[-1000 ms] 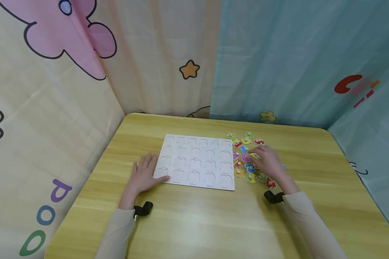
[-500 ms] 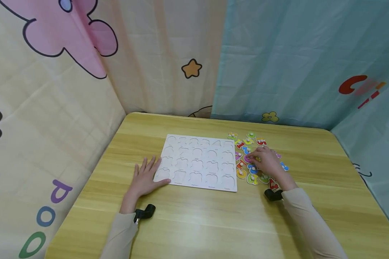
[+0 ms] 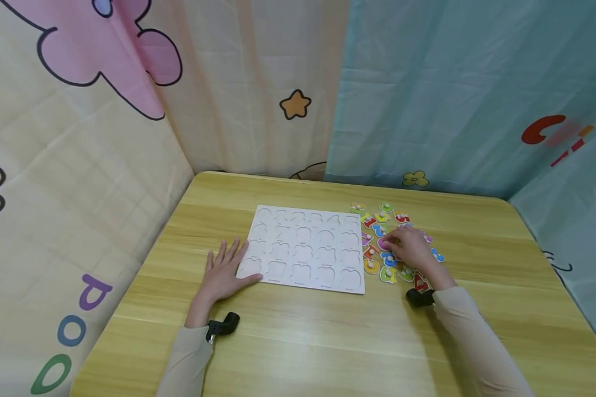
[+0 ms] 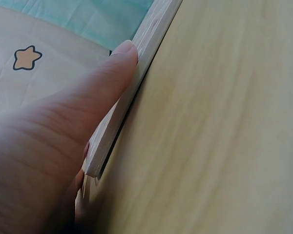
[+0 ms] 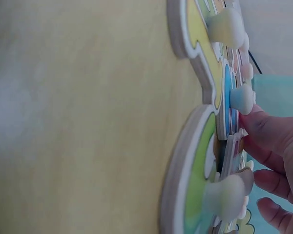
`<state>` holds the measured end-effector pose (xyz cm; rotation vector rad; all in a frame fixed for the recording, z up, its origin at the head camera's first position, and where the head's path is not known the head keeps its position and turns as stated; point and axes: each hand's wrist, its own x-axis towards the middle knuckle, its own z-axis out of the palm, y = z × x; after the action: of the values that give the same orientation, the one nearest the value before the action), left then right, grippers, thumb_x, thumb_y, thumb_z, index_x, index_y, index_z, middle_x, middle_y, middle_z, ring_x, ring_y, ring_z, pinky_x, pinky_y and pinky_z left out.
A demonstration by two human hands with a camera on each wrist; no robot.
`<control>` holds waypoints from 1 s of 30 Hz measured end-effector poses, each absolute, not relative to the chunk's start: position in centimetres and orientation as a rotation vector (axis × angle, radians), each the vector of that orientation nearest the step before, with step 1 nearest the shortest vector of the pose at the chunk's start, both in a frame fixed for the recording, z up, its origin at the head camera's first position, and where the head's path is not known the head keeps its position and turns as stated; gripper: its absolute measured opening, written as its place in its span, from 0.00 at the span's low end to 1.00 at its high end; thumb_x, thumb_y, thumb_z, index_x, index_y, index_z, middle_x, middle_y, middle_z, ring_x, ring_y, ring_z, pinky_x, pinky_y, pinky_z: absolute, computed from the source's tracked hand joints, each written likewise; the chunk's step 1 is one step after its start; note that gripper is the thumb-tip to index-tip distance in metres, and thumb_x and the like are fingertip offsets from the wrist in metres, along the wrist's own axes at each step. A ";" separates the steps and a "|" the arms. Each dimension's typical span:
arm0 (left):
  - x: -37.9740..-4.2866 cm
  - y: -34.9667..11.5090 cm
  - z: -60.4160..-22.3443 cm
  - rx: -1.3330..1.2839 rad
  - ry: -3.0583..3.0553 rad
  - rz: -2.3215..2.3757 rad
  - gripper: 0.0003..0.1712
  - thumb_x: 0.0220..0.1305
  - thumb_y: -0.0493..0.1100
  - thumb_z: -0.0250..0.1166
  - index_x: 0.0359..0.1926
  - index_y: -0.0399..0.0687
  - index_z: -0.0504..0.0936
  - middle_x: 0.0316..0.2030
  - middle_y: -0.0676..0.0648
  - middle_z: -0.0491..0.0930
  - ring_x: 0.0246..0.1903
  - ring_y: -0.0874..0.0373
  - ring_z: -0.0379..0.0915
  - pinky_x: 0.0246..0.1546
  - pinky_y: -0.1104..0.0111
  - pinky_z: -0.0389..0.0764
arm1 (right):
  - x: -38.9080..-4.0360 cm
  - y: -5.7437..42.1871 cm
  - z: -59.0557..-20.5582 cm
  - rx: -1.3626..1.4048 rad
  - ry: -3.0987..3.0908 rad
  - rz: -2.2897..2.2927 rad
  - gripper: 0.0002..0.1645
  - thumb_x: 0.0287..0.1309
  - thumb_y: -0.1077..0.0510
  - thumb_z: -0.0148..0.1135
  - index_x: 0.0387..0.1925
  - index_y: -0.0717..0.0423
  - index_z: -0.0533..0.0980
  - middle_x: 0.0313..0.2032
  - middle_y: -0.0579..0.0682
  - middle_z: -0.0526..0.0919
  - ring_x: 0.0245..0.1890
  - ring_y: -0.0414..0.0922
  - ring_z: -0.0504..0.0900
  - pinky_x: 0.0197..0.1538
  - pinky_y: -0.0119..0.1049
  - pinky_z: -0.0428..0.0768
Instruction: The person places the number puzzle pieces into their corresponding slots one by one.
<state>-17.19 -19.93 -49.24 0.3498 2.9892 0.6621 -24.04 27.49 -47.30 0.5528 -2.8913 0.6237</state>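
Note:
A white puzzle board (image 3: 302, 252) with rows of shallow number-shaped recesses lies flat on the table. My left hand (image 3: 224, 278) rests at its near left corner, fingers spread; in the left wrist view the thumb (image 4: 105, 80) lies along the board's edge. To the right of the board, my right hand (image 3: 411, 251) reaches into a group of number puzzle pieces. Its thumb and forefinger pinch at a purple puzzle piece (image 3: 383, 243). In the right wrist view the fingertips are partly hidden behind a blue piece's knob (image 5: 242, 99).
Several coloured number pieces with round knobs crowd the board's right edge, among them a green one (image 3: 389, 275) and a red one (image 3: 402, 217). The wooden table (image 3: 298, 342) meets printed curtains (image 3: 258, 99) at the back and sides.
The right hand's fingertips have shifted slightly from a yellow piece to the purple one. The left hand stays at the board's corner. The head view has shifted slightly.

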 end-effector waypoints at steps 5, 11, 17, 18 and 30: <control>-17.1 -20.0 -49.3 0.339 2.991 0.662 0.58 0.52 0.77 0.55 0.75 0.51 0.49 0.73 0.42 0.42 0.70 0.40 0.25 0.63 0.43 0.24 | -24.1 26.7 -46.8 0.482 -2.845 0.705 0.12 0.57 0.52 0.67 0.32 0.58 0.83 0.26 0.46 0.80 0.29 0.47 0.72 0.34 0.43 0.69; -17.0 -20.2 -49.3 0.318 2.988 0.665 0.58 0.52 0.77 0.55 0.75 0.52 0.48 0.73 0.43 0.41 0.71 0.41 0.25 0.63 0.44 0.23 | -25.2 21.9 -46.1 0.463 -2.869 0.866 0.16 0.57 0.46 0.66 0.30 0.55 0.81 0.25 0.46 0.78 0.22 0.44 0.71 0.24 0.37 0.68; -17.3 -20.0 -49.5 0.339 2.991 0.648 0.58 0.51 0.79 0.53 0.75 0.54 0.48 0.74 0.44 0.41 0.71 0.42 0.25 0.63 0.44 0.24 | -27.3 14.2 -46.3 0.474 -2.950 0.875 0.17 0.56 0.42 0.66 0.29 0.52 0.81 0.24 0.44 0.77 0.25 0.44 0.71 0.28 0.36 0.67; -17.3 -20.0 -49.4 0.344 2.994 0.648 0.58 0.51 0.79 0.53 0.75 0.54 0.48 0.74 0.44 0.41 0.71 0.42 0.25 0.63 0.44 0.24 | -27.8 12.7 -46.3 0.480 -2.954 0.876 0.17 0.56 0.42 0.66 0.29 0.51 0.82 0.24 0.44 0.77 0.25 0.44 0.71 0.28 0.36 0.67; -16.9 -19.9 -49.6 0.337 3.022 0.617 0.58 0.51 0.79 0.54 0.75 0.54 0.49 0.73 0.44 0.43 0.71 0.41 0.28 0.64 0.43 0.27 | -32.4 -0.2 -46.5 0.490 -3.000 0.885 0.16 0.56 0.41 0.65 0.30 0.49 0.82 0.23 0.42 0.78 0.26 0.42 0.73 0.31 0.34 0.69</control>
<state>-16.90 -19.90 -49.58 0.3371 3.0221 0.6165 -32.43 -0.25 -46.51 0.4895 -2.9998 0.8845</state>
